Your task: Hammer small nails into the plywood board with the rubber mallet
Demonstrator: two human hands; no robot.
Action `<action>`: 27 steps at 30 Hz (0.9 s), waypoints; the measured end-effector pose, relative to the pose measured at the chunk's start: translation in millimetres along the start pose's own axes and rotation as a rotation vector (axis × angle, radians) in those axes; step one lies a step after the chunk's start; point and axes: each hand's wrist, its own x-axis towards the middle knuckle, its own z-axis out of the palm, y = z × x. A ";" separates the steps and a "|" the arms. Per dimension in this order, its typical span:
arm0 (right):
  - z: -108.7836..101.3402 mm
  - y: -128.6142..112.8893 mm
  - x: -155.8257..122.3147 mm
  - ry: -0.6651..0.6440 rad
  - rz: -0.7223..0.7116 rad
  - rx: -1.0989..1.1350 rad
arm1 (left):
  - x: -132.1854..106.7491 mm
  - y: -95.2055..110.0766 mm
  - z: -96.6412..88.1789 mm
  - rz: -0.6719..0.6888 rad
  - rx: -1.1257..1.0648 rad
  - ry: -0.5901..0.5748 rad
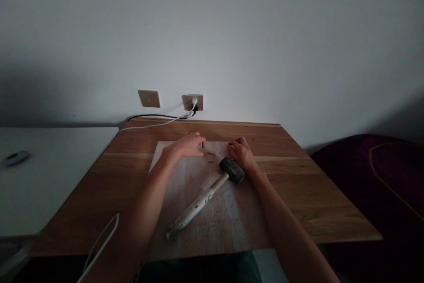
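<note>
A rubber mallet [194, 207] with a black head and a pale, paint-worn handle lies slantwise on a whitish worn board [185, 181]. Its head points to the far right, just below my right hand [242, 152]. That hand rests at the board's far right part with its fingers curled in; anything between them is too small to make out. Over the board's far left part is my left hand [189, 145], its fingers bent and drawn together, their contents unclear. Between the hands lie several small thin brownish pieces [211, 155], perhaps nails or screws.
The board lies on a wooden table [298, 190] against a white wall. A white and a black cable run along its back left to a wall socket [192, 102]. A white surface [59, 172] adjoins at left, bearing an oval object [17, 157]. Dark purple fabric [364, 168] is at right.
</note>
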 end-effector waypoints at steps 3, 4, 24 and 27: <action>0.2 0.0 0.0 0.001 -0.005 0.005 | -1.8 -5.4 -4.5 -0.036 -0.026 -0.071; 0.4 0.2 0.0 0.003 -0.006 0.009 | -1.7 -6.0 -5.1 -0.047 -0.029 -0.081; -0.3 0.7 0.2 0.005 -0.005 0.026 | -3.9 5.6 -11.3 -0.151 0.162 -0.084; 1.0 1.3 0.1 0.013 0.000 0.027 | -2.8 8.7 -8.6 -0.149 0.188 -0.063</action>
